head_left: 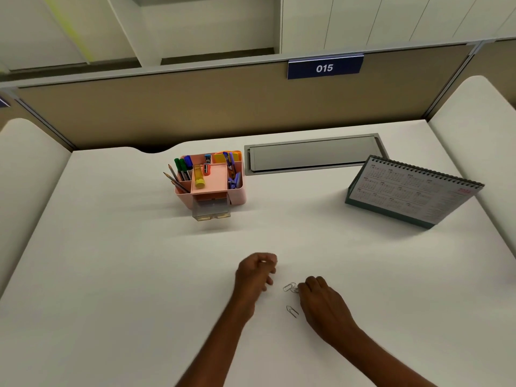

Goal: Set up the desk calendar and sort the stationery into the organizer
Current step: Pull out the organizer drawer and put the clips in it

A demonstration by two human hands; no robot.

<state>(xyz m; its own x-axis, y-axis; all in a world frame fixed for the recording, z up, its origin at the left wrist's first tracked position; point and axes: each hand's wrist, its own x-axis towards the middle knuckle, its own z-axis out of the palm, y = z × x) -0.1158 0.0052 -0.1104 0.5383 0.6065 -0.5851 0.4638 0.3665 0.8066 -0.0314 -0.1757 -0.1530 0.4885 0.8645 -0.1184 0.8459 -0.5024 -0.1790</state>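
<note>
- Right hand: fingers curl onto two paper clips at 6 o'clock on the desk, probably to gather them; I cannot tell if they pinch.
- Left hand: fingers curled, contents unclear.
- Loose clip lies beside them.
- Organizer at 11 o'clock, its drawer open, likely for the clips; calendar stands at 2 o'clock.

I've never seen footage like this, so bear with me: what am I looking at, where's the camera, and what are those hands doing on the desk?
No machine here: a person works with bare hands, and this one picture comes from a camera worn on their head, looking down at a white desk. At the back sits a pink organizer holding pens and pencils, its clear drawer pulled out; to the right a desk calendar stands propped up. The right hand has its fingertips at a cluster of paper clips; one loose paper clip lies nearer. The left hand is curled. Whether either hand grips anything is too blurred to tell.
</note>
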